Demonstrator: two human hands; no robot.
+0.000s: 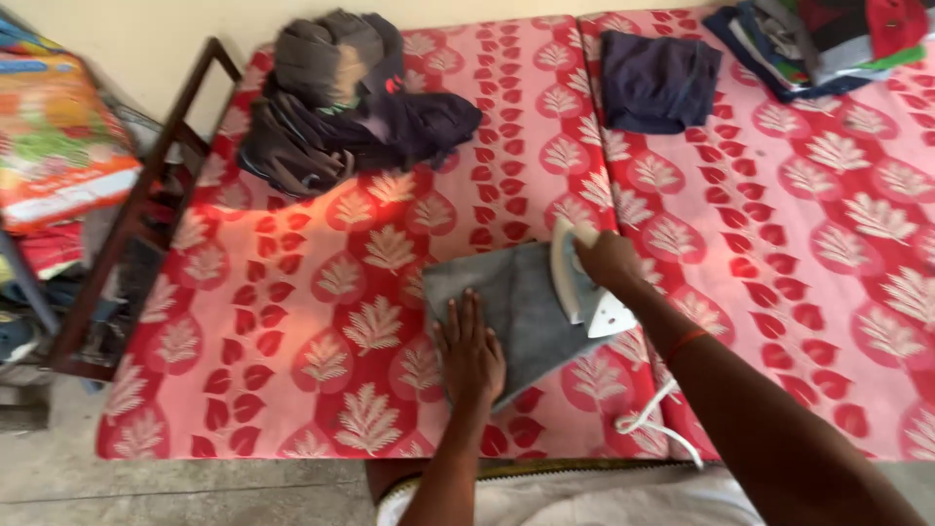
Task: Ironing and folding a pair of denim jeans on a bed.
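Right now your right hand (606, 261) has its grip clenched around the handle of the iron (582, 282), which sits on the right edge of the grey cloth (511, 307). Your left hand (469, 353) lies flat and released on the cloth's near end, on the red leaf-print mattress (321, 292). Dark clothes (341, 117) are piled well apart at the far side.

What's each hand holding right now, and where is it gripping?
The right hand grips the white iron by its top handle. The left hand holds nothing; it lies flat on the grey cloth.
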